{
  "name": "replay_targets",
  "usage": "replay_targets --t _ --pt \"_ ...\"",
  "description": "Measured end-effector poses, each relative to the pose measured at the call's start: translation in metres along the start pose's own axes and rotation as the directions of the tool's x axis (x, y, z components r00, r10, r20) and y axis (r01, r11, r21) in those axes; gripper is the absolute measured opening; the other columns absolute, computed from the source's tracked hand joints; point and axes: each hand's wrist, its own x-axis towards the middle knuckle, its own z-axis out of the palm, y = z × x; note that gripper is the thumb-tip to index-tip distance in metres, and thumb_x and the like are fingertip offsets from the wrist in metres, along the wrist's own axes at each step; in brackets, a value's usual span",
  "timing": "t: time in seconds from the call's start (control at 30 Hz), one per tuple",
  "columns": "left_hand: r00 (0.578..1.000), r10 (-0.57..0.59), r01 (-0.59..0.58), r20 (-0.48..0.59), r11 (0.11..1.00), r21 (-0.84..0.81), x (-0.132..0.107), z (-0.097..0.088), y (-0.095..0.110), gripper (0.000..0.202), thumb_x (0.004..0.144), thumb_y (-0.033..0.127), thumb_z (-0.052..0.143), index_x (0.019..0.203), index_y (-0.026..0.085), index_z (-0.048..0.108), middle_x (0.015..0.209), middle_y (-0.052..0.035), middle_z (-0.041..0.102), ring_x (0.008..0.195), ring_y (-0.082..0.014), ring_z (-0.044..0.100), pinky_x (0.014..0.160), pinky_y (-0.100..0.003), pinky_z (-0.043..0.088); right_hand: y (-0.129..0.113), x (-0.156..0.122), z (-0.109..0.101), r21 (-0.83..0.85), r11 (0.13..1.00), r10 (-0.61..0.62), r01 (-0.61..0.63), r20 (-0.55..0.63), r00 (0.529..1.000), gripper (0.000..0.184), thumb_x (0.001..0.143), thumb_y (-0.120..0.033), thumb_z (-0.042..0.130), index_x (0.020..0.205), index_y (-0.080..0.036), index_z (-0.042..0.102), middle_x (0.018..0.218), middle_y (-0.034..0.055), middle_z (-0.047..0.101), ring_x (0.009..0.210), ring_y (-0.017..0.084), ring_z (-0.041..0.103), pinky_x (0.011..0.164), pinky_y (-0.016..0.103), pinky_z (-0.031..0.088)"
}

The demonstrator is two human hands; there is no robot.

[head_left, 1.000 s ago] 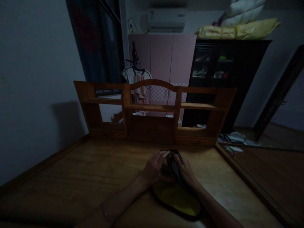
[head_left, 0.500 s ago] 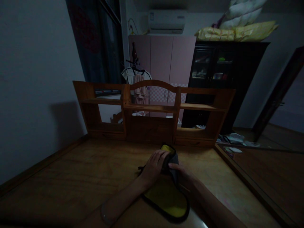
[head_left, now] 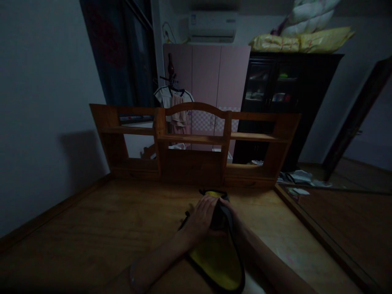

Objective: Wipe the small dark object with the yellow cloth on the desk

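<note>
A yellow cloth piece with a dark border (head_left: 219, 259) lies on the wooden surface (head_left: 101, 228) in front of me. Its far end is folded up, showing dark grey fabric. My left hand (head_left: 202, 218) lies on top of that folded end, fingers together and curled over it. My right hand (head_left: 234, 216) is on the right side of the fold, mostly hidden behind the grey fabric, with fingers against its edge.
A low wooden shelf unit (head_left: 192, 141) stands along the far edge of the surface. Behind it are pink wardrobe doors (head_left: 211, 77), a dark glass cabinet (head_left: 275, 94) with bundles on top, hanging clothes (head_left: 174, 104) and an air conditioner (head_left: 212, 26). The room is dim.
The dark bundle between my hands has opened out; the grey end is raised and folded. The yellow piece has shifted left and turned. My right hand has slipped behind the fabric.
</note>
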Motion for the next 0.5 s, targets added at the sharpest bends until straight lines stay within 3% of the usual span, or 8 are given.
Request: replay_targets --t 0.13,0.33,0.43,0.5 --pt "0.998 0.066 -0.066 -0.011 0.997 0.033 0.001 -0.002 -0.003 0.089 0.073 0.062 0.059 0.137 0.008 0.028 0.13 -0.0196 0.046 0.127 -0.0333 0.04 0.108 -0.054 0.033 0.003 0.007 -0.004 0.047 0.995 0.088 -0.09 0.037 0.995 0.033 0.074 -0.049 0.065 0.081 -0.017 0.068 0.08 0.0058 0.068 0.088 0.021 0.063 0.082 0.032 0.051" --pt "0.99 0.133 -0.128 -0.037 0.985 0.116 -0.002 -0.003 -0.004 0.067 0.084 0.044 0.049 0.136 0.007 0.029 0.128 -0.0185 0.049 0.126 -0.0294 0.042 0.108 -0.053 0.032 0.006 0.008 -0.011 0.094 0.984 0.146 -0.15 0.047 0.988 0.032 0.078 -0.044 0.063 0.086 -0.014 0.068 0.082 0.0049 0.069 0.075 0.016 0.063 0.075 0.025 0.051" --pt "0.99 0.127 -0.122 -0.065 0.99 0.076 -0.003 -0.004 -0.006 0.074 0.082 0.052 0.051 0.137 0.009 0.027 0.13 -0.0184 0.048 0.127 -0.0296 0.04 0.108 -0.054 0.03 0.007 0.005 -0.012 0.099 0.986 0.131 -0.132 0.008 0.991 0.025 0.08 -0.039 0.062 0.088 -0.015 0.068 0.083 0.0038 0.07 0.075 0.015 0.064 0.078 0.025 0.051" --pt "0.99 0.119 -0.116 -0.076 0.992 0.044 -0.002 -0.006 -0.009 0.084 0.077 0.06 0.054 0.138 0.011 0.026 0.131 -0.0181 0.048 0.128 -0.0306 0.039 0.109 -0.055 0.029 0.008 0.002 -0.01 0.001 0.997 0.08 -0.08 0.007 0.997 0.026 0.081 -0.039 0.06 0.09 -0.016 0.068 0.084 0.0043 0.07 0.079 0.018 0.065 0.08 0.031 0.052"
